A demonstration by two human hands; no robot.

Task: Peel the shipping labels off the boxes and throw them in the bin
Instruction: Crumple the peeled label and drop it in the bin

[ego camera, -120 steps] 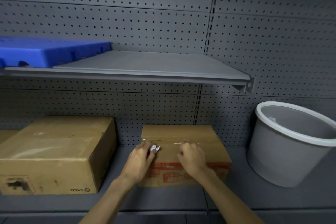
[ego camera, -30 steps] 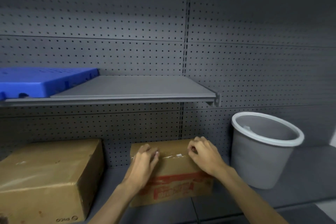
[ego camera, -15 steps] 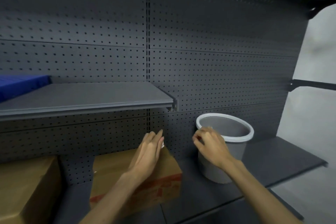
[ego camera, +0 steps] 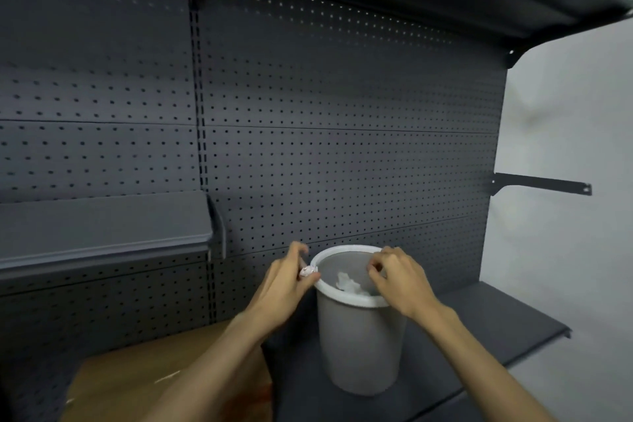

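A grey bin with a white rim stands on the dark lower shelf, with crumpled white paper inside it. My left hand is at the bin's left rim, fingers closed on a small crumpled label scrap. My right hand hovers over the bin's right rim with its fingers curled; whether it pinches anything is too small to tell. A brown cardboard box lies at the lower left, under my left forearm, with a thin strip of white residue on its top.
A dark pegboard wall backs the shelving. A grey middle shelf juts out at the left. The lower shelf extends right of the bin to its edge. A bare bracket sticks out at the right, beside a pale wall.
My view swung right, away from the boxes. Both hands left the small box's top and moved over to the bin's rim, the left one carrying the crumpled scrap.
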